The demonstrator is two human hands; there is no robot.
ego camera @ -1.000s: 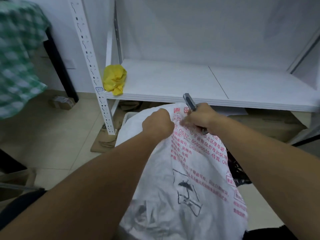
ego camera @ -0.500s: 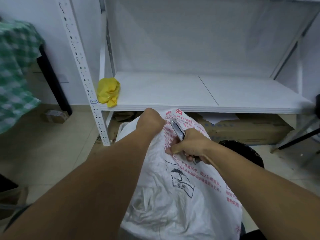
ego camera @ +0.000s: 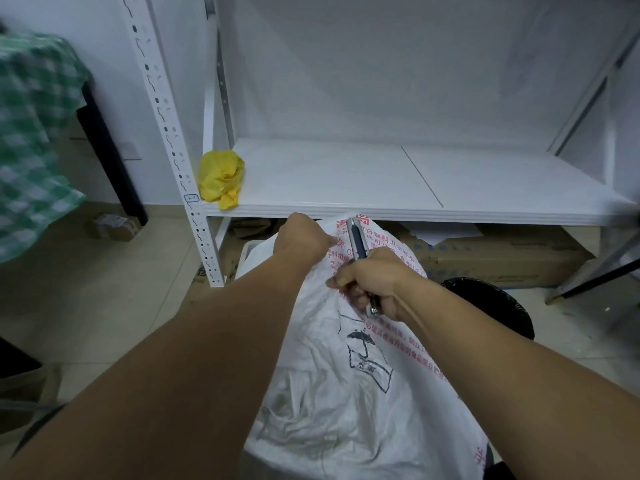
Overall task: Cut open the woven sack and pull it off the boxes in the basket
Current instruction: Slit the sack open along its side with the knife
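Note:
A white woven sack with red print and a black drawing fills the lower middle, standing below the shelf. My left hand grips the sack's top edge in a fist. My right hand holds a grey utility knife, its handle in the fist and its front end pointing up and away along the sack's upper part. The two hands are close together near the sack's top. A sliver of a white basket rim shows behind the sack at left. The boxes are hidden inside the sack.
A white metal shelf unit stands right behind the sack, with a crumpled yellow bag on its board. Flat cardboard boxes lie under the shelf. A black round bin sits to the right. A green checked cloth hangs at left.
My right hand with the knife came down from the sack's top edge toward me along the sack. The left hand kept its grip on the top. The view tilted upward.

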